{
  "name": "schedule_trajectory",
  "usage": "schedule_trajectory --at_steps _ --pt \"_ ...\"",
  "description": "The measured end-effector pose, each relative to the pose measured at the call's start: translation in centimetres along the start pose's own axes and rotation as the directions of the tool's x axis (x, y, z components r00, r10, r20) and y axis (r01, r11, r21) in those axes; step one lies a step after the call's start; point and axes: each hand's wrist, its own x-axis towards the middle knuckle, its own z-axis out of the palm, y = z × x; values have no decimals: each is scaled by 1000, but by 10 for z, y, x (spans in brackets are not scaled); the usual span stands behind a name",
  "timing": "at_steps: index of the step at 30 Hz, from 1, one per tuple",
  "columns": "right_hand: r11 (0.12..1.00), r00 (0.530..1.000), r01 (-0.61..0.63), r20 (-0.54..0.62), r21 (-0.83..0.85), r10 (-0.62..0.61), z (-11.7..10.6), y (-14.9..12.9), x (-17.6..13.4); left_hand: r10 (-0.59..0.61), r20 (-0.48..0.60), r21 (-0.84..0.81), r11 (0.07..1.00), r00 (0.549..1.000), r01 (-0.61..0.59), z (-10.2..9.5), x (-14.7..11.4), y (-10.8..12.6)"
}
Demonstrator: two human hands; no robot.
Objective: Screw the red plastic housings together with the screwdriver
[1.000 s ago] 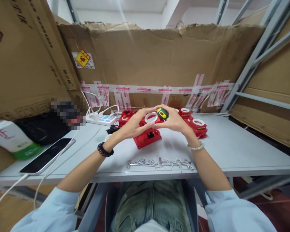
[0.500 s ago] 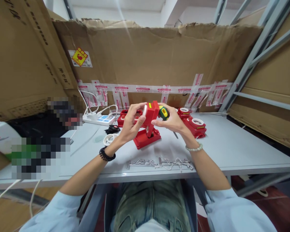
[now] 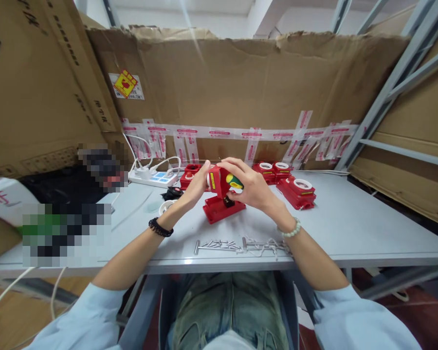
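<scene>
My left hand point(image 3: 195, 189) is closed around the side of a red housing point(image 3: 215, 181) with a yellow label, held tilted above the table. In my right hand point(image 3: 254, 188) is a screwdriver point(image 3: 235, 182) with a green and yellow handle; its shaft is hidden. The fingers of that hand also reach over the housing's top and right side. Directly below lies a red base piece point(image 3: 219, 212), flat on the table, with a small dark part point(image 3: 228, 201) at its upper edge, beneath my right fingers. Whether the housing touches the base, I cannot tell.
Several finished-looking red housings with white rings point(image 3: 302, 184) stand at the right back. Loose screws and T-handled metal tools point(image 3: 219, 246) lie near the front edge. A power strip point(image 3: 155, 178), a black item point(image 3: 171, 193) and white rings point(image 3: 165, 208) sit at left.
The housing has turned and come down slightly leftward. My right hand has moved left with the screwdriver, its fingers now over the housing, and the shaft has gone out of sight.
</scene>
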Motion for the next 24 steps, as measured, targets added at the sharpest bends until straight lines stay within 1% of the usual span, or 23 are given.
schedule_trajectory --at_steps 3,5,8,11,15,16,17,18,20,21,22,24 --pt "998 998 -36 -56 43 39 -5 3 0 -43 46 -155 987 998 50 0 -3 6" --pt "996 995 -52 -79 74 58 -10 7 0 -51 92 -211 975 994 70 1 -5 11" --pt "992 995 -65 -73 109 73 -15 11 -1 -72 125 -267 958 990 104 3 -7 16" --pt "991 996 -71 -52 117 77 -16 12 -1 -103 170 -221 965 980 139 1 -5 13" --pt "992 999 -50 -13 115 52 -14 11 -1 -188 250 -105 970 950 220 -5 1 1" --pt "991 999 -46 -14 123 48 -13 11 -1 -202 249 -81 970 947 228 -6 2 -1" --pt "990 999 -43 -20 134 46 -13 11 -1 -196 222 -67 974 955 215 -7 2 -3" --pt "988 998 -44 -28 146 49 -12 12 -1 -164 174 -65 982 971 178 -8 2 -4" --pt "984 997 -55 -44 169 64 -11 14 -1 -36 85 -86 995 996 43 -9 1 -2" --pt "981 996 -61 -57 182 73 -11 16 -1 41 70 -108 994 997 -33 -9 -1 0" --pt "979 994 -67 -75 195 83 -11 17 -1 109 84 -132 986 990 -98 -9 -2 2" --pt "974 987 -77 -119 212 104 -12 19 -1 191 153 -164 972 970 -166 -9 -5 7"
